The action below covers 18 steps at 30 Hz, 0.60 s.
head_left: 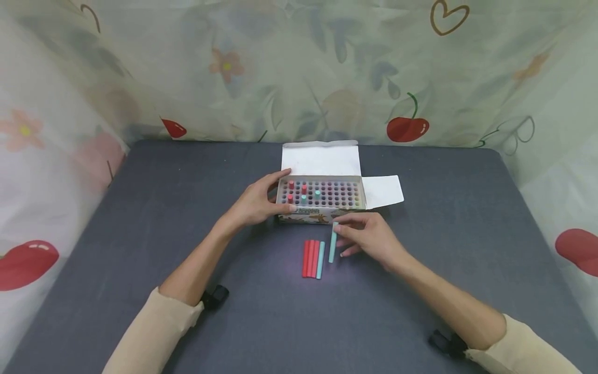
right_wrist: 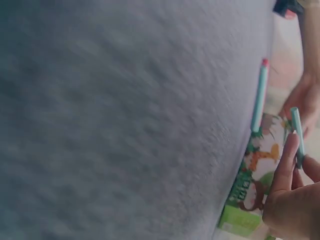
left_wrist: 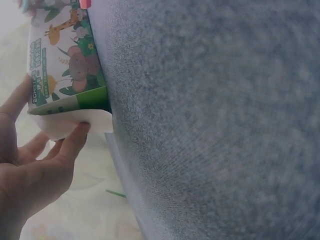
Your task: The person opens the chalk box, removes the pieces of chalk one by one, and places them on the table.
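Note:
An open chalk box with a grid of holes stands on the table. Three red chalk ends and two teal ones stick up at its left side. My left hand holds the box by its left end, thumb at the front and fingers round to the back; in the left wrist view, fingers touch the white end flap. Just in front of the box, my right hand pinches a teal chalk stick near its upper end. Left of it, three red chalk sticks and a teal stick lie side by side.
Behind the box its white lid is folded back, and a side flap juts out to the right. Dark grey cloth covers the table. A printed curtain hangs at the back and sides.

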Each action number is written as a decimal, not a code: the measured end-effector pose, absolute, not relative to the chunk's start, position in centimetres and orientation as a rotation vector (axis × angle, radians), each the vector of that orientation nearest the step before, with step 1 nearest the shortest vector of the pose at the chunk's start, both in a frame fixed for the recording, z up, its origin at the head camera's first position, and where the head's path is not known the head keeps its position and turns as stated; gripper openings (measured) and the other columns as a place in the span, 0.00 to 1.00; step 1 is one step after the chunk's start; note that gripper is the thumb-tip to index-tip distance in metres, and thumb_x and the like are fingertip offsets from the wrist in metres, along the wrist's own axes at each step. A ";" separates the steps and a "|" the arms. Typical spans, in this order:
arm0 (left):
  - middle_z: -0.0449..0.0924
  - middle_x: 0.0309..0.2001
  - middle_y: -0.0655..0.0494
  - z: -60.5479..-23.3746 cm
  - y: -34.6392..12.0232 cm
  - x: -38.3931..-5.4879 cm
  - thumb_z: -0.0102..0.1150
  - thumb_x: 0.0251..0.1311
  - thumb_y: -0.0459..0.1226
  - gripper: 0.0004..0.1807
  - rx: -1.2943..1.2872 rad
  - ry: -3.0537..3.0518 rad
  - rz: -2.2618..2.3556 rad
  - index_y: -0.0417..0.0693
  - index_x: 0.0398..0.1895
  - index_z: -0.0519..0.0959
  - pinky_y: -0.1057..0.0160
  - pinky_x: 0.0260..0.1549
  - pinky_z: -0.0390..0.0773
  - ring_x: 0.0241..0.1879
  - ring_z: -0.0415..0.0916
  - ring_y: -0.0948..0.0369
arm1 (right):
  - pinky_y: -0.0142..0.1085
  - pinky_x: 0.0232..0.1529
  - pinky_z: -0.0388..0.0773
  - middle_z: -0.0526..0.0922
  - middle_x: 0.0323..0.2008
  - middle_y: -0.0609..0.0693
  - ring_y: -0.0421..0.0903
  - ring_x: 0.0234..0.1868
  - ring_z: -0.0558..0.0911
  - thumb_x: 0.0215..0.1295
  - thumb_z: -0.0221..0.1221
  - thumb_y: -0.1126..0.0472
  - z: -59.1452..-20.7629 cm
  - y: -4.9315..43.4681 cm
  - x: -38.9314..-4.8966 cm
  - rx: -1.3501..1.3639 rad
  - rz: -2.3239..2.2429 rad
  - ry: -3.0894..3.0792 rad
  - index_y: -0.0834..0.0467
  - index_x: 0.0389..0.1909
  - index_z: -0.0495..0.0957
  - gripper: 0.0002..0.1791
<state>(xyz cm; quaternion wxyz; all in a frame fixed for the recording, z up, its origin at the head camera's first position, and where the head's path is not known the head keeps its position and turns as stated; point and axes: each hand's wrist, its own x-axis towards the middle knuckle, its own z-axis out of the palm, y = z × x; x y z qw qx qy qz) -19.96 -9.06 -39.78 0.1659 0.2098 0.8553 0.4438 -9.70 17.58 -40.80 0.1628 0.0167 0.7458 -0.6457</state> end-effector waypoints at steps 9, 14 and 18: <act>0.63 0.70 0.49 -39.8 -9.0 -19.9 0.73 0.57 0.38 0.48 0.569 2.433 1.273 0.58 0.78 0.57 0.55 0.60 0.72 0.74 0.56 0.54 | 0.47 0.33 0.84 0.86 0.41 0.64 0.50 0.33 0.87 0.67 0.64 0.62 -41.8 17.3 -9.3 0.073 -1.838 2.077 0.70 0.55 0.78 0.20; 0.63 0.71 0.49 -39.7 -9.0 -19.9 0.73 0.56 0.39 0.48 0.569 2.441 1.267 0.58 0.78 0.57 0.53 0.60 0.72 0.74 0.56 0.54 | 0.47 0.34 0.84 0.87 0.39 0.61 0.52 0.34 0.88 0.67 0.64 0.64 -42.3 17.1 -9.4 0.095 -1.821 2.053 0.70 0.54 0.79 0.18; 0.63 0.71 0.49 -39.7 -9.0 -19.9 0.73 0.56 0.39 0.49 0.572 2.442 1.261 0.58 0.78 0.56 0.54 0.60 0.72 0.74 0.56 0.54 | 0.46 0.33 0.84 0.87 0.38 0.61 0.52 0.34 0.88 0.66 0.64 0.66 -42.7 16.9 -9.4 0.113 -1.787 2.058 0.68 0.53 0.80 0.16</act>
